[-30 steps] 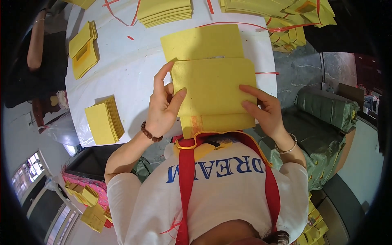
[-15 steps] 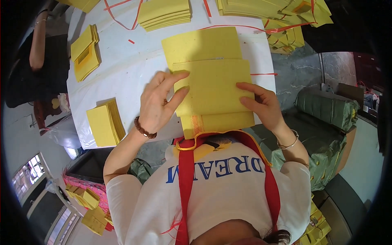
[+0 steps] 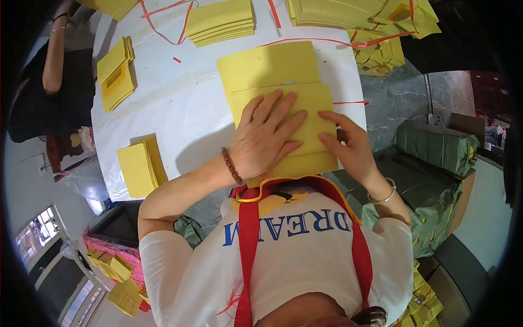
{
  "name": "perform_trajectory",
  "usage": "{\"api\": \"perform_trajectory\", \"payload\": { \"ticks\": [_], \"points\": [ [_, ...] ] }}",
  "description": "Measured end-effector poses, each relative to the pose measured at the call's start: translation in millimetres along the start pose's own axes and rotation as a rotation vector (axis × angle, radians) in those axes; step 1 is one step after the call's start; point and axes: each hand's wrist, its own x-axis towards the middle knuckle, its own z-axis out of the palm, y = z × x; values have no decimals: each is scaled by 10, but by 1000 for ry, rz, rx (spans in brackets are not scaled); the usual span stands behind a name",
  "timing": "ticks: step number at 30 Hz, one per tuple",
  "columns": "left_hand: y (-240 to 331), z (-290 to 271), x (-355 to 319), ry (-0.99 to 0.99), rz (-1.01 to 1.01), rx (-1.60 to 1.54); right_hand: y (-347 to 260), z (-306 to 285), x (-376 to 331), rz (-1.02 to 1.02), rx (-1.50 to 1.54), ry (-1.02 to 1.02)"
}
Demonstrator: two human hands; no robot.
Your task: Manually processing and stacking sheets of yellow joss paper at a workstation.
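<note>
A folded yellow paper sheet (image 3: 318, 128) lies over larger yellow paper (image 3: 267, 62) at the table's near edge. My left hand (image 3: 261, 136) is spread flat on the folded sheet, fingers stretched out and palm down. At the sheet's right edge is my right hand (image 3: 348, 144), its thumb and forefinger apart and their tips resting on the paper. The lower end of the paper reaches my red apron (image 3: 249, 245). Part of the sheet is hidden under my left hand.
Stacks of folded yellow paper stand at the left front (image 3: 141, 166), the left (image 3: 116, 76) and the far side (image 3: 220, 22). Red straps (image 3: 327, 38) lie across the white table (image 3: 163, 103). Another person's arm (image 3: 53, 62) shows at far left. Green wrapped bundles (image 3: 436, 144) sit at right.
My left hand has moved right, from the sheet's left edge onto its middle, and now lies flat. My right hand stays at the right edge.
</note>
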Motion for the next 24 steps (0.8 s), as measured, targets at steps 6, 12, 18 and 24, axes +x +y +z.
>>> {"api": "perform_trajectory", "payload": {
  "ticks": [6,12,18,24],
  "points": [
    [-20,71,-19,23,-19,21,147,57,-190,-807,-867,38],
    [-42,49,-76,23,20,-37,370,107,-204,-709,-760,-29],
    [17,-43,-102,-2,142,-29,272,16,-222,-603,-623,-99],
    [163,43,-77,139,176,305,308,-52,-97,-594,-89,-14]
  ]
}}
